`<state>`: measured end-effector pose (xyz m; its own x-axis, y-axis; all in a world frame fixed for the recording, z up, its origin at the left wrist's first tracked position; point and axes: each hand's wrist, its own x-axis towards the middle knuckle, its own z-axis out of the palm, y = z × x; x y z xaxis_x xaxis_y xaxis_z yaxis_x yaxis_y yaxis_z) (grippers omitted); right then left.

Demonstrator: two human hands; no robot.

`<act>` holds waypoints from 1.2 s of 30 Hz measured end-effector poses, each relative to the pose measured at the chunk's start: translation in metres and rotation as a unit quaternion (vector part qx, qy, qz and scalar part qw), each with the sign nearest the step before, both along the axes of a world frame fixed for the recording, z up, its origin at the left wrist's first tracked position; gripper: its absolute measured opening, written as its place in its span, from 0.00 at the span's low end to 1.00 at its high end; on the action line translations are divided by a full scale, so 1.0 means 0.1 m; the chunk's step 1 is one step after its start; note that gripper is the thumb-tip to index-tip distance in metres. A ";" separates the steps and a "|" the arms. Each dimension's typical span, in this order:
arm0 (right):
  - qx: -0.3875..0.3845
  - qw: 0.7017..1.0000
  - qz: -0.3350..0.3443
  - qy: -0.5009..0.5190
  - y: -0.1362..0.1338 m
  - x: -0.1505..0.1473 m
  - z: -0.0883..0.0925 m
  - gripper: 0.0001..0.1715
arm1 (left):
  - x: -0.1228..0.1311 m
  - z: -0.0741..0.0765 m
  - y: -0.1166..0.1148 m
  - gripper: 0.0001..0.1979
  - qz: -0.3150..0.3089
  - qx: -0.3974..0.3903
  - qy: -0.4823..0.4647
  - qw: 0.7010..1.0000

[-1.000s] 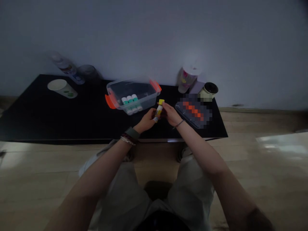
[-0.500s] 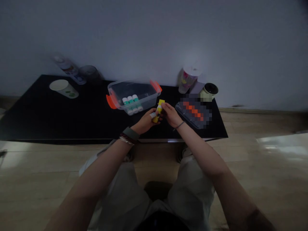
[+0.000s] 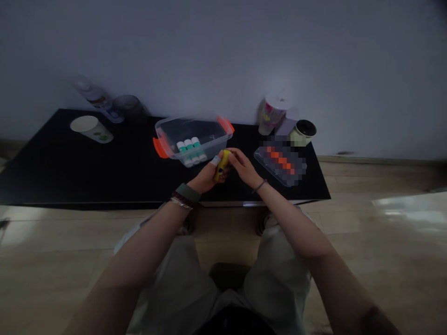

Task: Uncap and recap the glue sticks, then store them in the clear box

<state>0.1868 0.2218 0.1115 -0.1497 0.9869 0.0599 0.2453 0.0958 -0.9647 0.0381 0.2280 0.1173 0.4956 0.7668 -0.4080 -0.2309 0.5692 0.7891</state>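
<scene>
Between my hands is a yellow glue stick [image 3: 222, 166], held at a tilt over the front part of the black table. My left hand [image 3: 208, 177] wraps round its lower body, and a white wrap shows on the thumb. The fingers of my right hand [image 3: 243, 167] close on its upper, capped end. Just behind my left hand stands a clear plastic box [image 3: 223, 148] with orange clips. Several white-and-green sticks [image 3: 189, 146] of similar shape lie side by side in it, seen through the wall.
Right of my hands lies the clear lid [image 3: 261, 159], partly pixelated, with orange on it. Behind it stand a patterned cup [image 3: 270, 116] and a pale cup with dark contents [image 3: 303, 132]. On the left are a paper cup [image 3: 92, 129], a spray can [image 3: 101, 103] and a dark cup [image 3: 131, 109].
The cap and body of the glue stick, parted by a white section before, now meet. Both hands have shifted slightly left and the right fingers have closed further over the top.
</scene>
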 end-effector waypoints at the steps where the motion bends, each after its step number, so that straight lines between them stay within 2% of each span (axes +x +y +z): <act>1: 0.023 0.999 -0.012 -0.035 -0.03 0.01 0.03 0.19 | 0.00 -0.01 0.00 0.27 -0.010 0.012 0.011 1.000; 5: 0.121 0.975 0.007 -0.185 -0.13 0.09 0.19 0.18 | 0.03 -0.05 -0.02 0.27 -0.043 0.066 0.064 0.995; 8: 0.138 0.956 0.025 -0.259 -0.17 0.14 0.25 0.16 | 0.04 -0.06 -0.06 0.28 -0.062 0.091 0.082 0.991; 14: 0.133 0.949 0.041 -0.282 -0.13 0.25 0.27 0.17 | -0.01 -0.01 -0.13 0.28 -0.107 0.146 0.066 0.981; 20: 0.137 0.918 0.052 -0.367 -0.12 0.31 0.28 0.23 | -0.04 0.04 -0.20 0.27 -0.156 0.200 0.074 0.964; 26: 0.124 0.911 0.038 -0.392 -0.11 0.24 0.28 0.24 | -0.03 -0.01 -0.22 0.26 -0.135 0.291 0.116 0.940; 29: 0.128 0.912 0.018 -0.390 -0.10 0.21 0.27 0.25 | -0.04 0.00 -0.19 0.24 -0.105 0.357 0.172 0.912; 33: 0.121 0.914 0.013 -0.388 -0.11 0.19 0.25 0.26 | -0.10 0.02 -0.13 0.19 -0.103 0.446 0.285 0.842; 36: 0.114 0.912 0.013 -0.394 -0.13 0.16 0.24 0.26 | -0.13 0.02 -0.12 0.16 -0.121 0.475 0.361 0.793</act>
<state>0.2025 0.2090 0.1351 -0.2580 0.9578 0.1264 0.8485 0.2872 -0.4444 0.0251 0.2165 0.1189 0.5752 0.8162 0.0535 0.5009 -0.4032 0.7659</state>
